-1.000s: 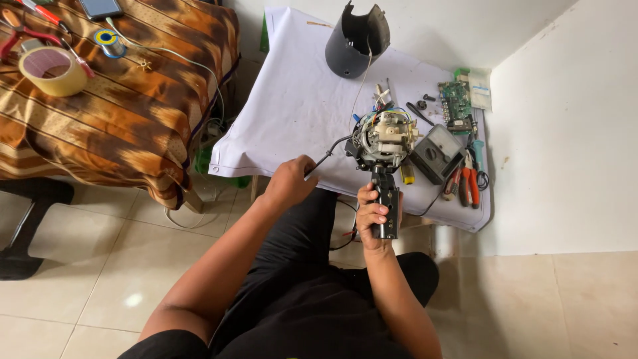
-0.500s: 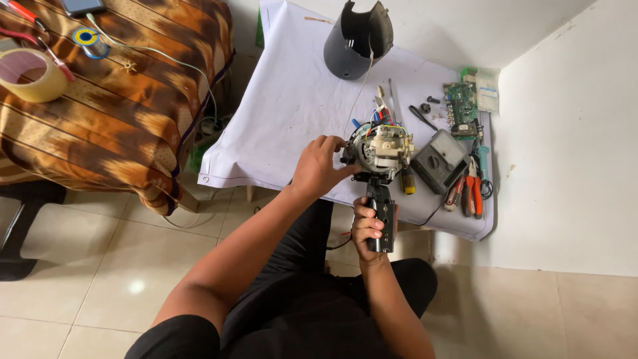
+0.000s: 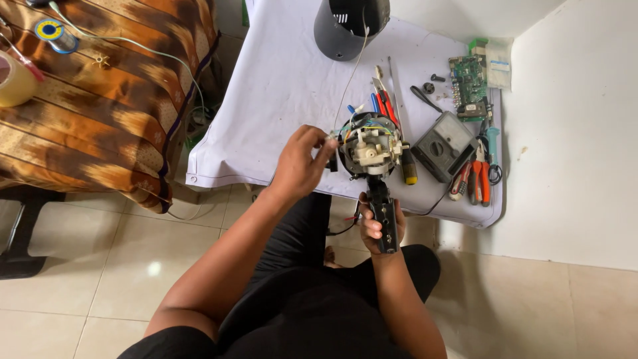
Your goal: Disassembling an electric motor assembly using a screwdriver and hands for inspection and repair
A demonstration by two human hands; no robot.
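My right hand (image 3: 373, 225) grips the black neck (image 3: 383, 216) of a fan motor assembly (image 3: 369, 146) and holds it upright over the near edge of the white-covered table (image 3: 279, 86). The motor's round body shows a pale plastic part and coloured wires on top. My left hand (image 3: 300, 163) is at the motor's left side, fingers pinched on a small wire or connector there. A thin white wire rises from the motor toward the black housing (image 3: 345, 23) at the table's back.
Right of the motor lie a grey multimeter (image 3: 444, 146), orange-handled pliers (image 3: 477, 181), screwdrivers (image 3: 384, 103) and a green circuit board (image 3: 468, 86). On the left, a brown patterned cloth (image 3: 93, 106) carries a tape roll (image 3: 12, 78) and a solder spool (image 3: 52, 32). Pale tiled floor below.
My left hand has moved from below-left up to the motor's side and now pinches at its wiring. The motor has turned a little in my right hand.
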